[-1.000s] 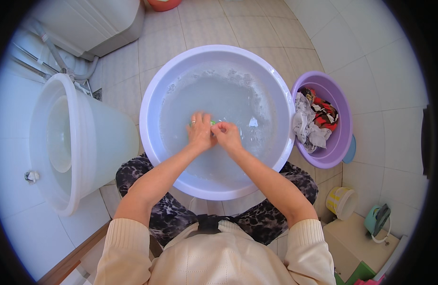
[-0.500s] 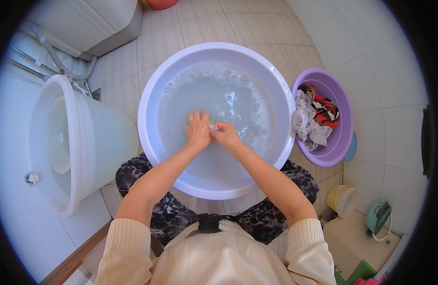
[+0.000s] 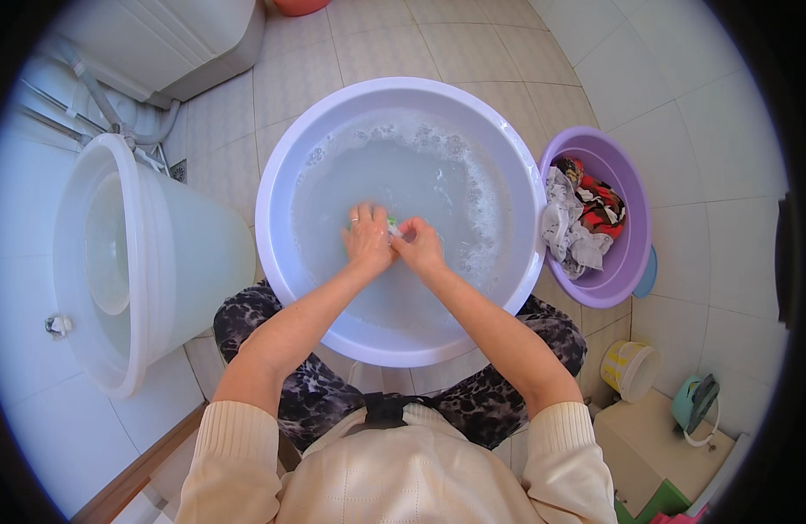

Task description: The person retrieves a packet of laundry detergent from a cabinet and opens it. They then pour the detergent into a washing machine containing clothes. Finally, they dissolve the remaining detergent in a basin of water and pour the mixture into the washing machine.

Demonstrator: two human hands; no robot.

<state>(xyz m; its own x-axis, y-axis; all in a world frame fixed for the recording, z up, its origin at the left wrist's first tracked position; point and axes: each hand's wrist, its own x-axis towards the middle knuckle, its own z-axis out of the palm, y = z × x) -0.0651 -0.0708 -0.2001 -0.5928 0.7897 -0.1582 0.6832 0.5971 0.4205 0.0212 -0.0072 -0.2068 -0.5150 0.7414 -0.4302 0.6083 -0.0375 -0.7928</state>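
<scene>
A large pale lavender basin (image 3: 275, 288) of cloudy, foamy water (image 3: 351, 179) stands between my knees. Both hands are together at the water's surface, left of the basin's middle. A small white-and-green piece of something, perhaps wet cloth (image 3: 392, 227), shows between them; the rest of it is hidden by the hands and the murky water. My left hand (image 3: 368, 239), with a ring on one finger, lies over it, fingertips bent down into the water. The fingers of my right hand (image 3: 420, 247) pinch its edge.
A purple basin (image 3: 637, 188) holding white and red-black patterned clothes (image 3: 599, 214) touches the big basin's right side. On the left is a tall translucent tub (image 3: 193, 236) of water. A yellow-white bucket (image 3: 628, 371) and a teal object (image 3: 689, 402) are at lower right.
My right hand has turned slightly, its fingers now more bent. The left hand stays almost in place. Glare and ripples near the hands have faded and the foam has shifted.
</scene>
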